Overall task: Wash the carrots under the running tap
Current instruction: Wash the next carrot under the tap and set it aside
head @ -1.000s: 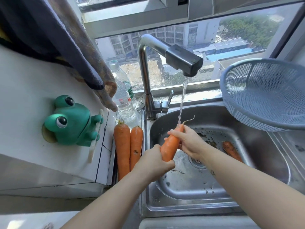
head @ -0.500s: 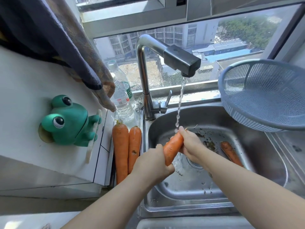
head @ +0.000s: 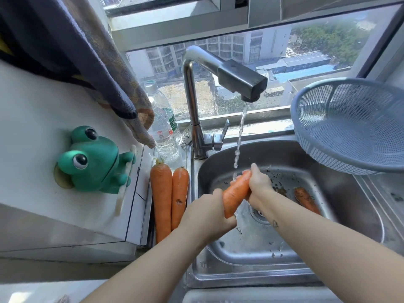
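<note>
Nearest us, our left hand (head: 205, 215) is curling its fingers round the thick lower end of a carrot (head: 236, 193), and our right hand (head: 260, 184) is wrapping round its upper end, holding it tilted over the sink (head: 240, 278). The stream of water (head: 239, 136) is falling onto the carrot's tip, just beside our right hand. A second carrot (head: 306, 200), dirty, is lying on the sink floor right of the drain. On the bench left of the sink, a long carrot (head: 160, 197) and a shorter carrot (head: 179, 193) are lying side by side, touching. Behind them a bottle (head: 162, 130) is standing, and the tap (head: 240, 82) is running.
</note>
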Motion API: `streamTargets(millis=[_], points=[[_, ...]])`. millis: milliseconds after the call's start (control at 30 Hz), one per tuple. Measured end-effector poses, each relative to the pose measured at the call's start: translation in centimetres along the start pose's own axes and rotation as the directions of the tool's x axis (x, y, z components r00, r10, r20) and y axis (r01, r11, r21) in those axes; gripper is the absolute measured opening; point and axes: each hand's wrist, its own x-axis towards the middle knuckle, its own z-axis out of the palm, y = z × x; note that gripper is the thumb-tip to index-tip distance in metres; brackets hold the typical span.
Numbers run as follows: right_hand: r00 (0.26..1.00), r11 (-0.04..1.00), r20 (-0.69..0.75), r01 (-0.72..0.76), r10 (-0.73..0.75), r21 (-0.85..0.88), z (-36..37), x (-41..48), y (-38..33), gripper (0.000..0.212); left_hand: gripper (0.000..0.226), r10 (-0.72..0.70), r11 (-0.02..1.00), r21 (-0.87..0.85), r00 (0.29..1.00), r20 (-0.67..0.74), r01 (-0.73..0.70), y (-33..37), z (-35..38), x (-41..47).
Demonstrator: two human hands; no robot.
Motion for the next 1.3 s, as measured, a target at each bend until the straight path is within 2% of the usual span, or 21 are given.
streamTargets(millis=[67,167,233,300,333,400,500,567,600,700,767,833,933,1000,1067,1167,1300], points=[[0.996,0.999,0.079,0.041,-0.040,-0.014,0.5,-0.2,0.2,0.024,0.030,-0.044,0.998,-0.054,0.999,-0.002,0.044,-0.1,0.1,0.2],[0.980,0.995,0.171,0.103,-0.103,0.006,1.0,-0.8,0.6,0.040,0.028,-0.091,0.987,-0.133,0.996,0.001,0.090,0.1,0.0,1.1],[0.960,0.995,0.266,0.095,-0.090,-0.005,0.9,-1.7,1.0,0.047,0.029,-0.105,0.979,-0.177,0.994,-0.006,0.102,0.1,-0.4,1.9],[0.942,0.993,0.327,0.102,-0.080,-0.052,0.6,-2.1,1.0,0.044,0.030,-0.105,0.982,-0.162,0.994,-0.015,0.101,0.3,-0.7,2.4],[0.951,0.990,0.297,0.117,-0.087,-0.084,0.6,-2.0,0.8,0.040,0.031,-0.096,0.987,-0.131,0.995,-0.024,0.092,0.6,-0.7,2.4],[0.983,0.977,0.137,0.141,-0.119,-0.163,0.8,-0.7,0.2,0.033,0.032,-0.065,0.995,-0.076,0.997,-0.044,0.061,1.2,-0.5,2.4],[0.994,0.978,0.013,0.113,-0.112,-0.178,1.0,0.2,-0.4,0.038,0.032,-0.039,0.998,-0.041,0.998,-0.055,0.037,1.7,-0.2,2.4],[0.997,0.982,0.008,0.071,-0.070,-0.176,0.8,0.1,-0.1,0.043,0.032,-0.041,0.998,-0.045,0.999,-0.035,0.039,1.6,-0.2,2.4],[0.998,0.983,0.017,0.062,-0.060,-0.175,0.6,-0.2,0.1,0.038,0.031,-0.054,0.996,-0.067,0.999,-0.009,0.053,1.3,-0.2,2.4],[0.984,0.997,0.171,0.067,-0.059,-0.042,0.1,-0.9,0.7,0.027,0.023,-0.107,0.967,-0.224,0.991,0.083,0.123,0.8,-0.6,2.5],[0.968,0.995,0.234,0.098,-0.092,-0.011,0.2,-1.2,1.0,0.038,0.019,-0.102,0.960,-0.250,0.989,0.103,0.125,1.1,-0.9,2.5],[0.980,0.983,0.134,0.159,-0.146,-0.092,0.7,-1.1,0.9,0.035,0.027,-0.067,0.986,-0.152,0.996,0.055,0.075,1.9,-0.8,2.3],[0.995,0.993,-0.023,0.098,-0.099,-0.059,1.7,-0.6,0.4,0.008,0.047,-0.044,0.996,0.077,0.998,-0.036,0.046,2.1,-0.1,1.9],[0.996,0.998,-0.083,0.030,-0.034,-0.054,2.0,0.1,0.3,0.014,0.043,-0.009,0.978,0.207,0.999,-0.044,0.018,1.8,0.3,1.8],[0.989,0.993,-0.141,0.036,-0.053,-0.115,1.6,0.9,0.4,0.023,0.034,0.028,0.965,0.262,0.999,-0.033,-0.019,1.7,0.5,1.3],[0.985,0.990,-0.162,0.045,-0.067,-0.135,1.0,1.0,0.4,0.031,0.034,0.040,0.978,0.204,0.999,-0.027,-0.034,1.6,0.8,0.4],[0.996,0.997,-0.093,0.009,-0.002,0.071,1.1,0.1,0.2,0.046,0.042,-0.073,0.996,-0.050,0.992,0.099,0.078,1.4,0.5,0.1]])
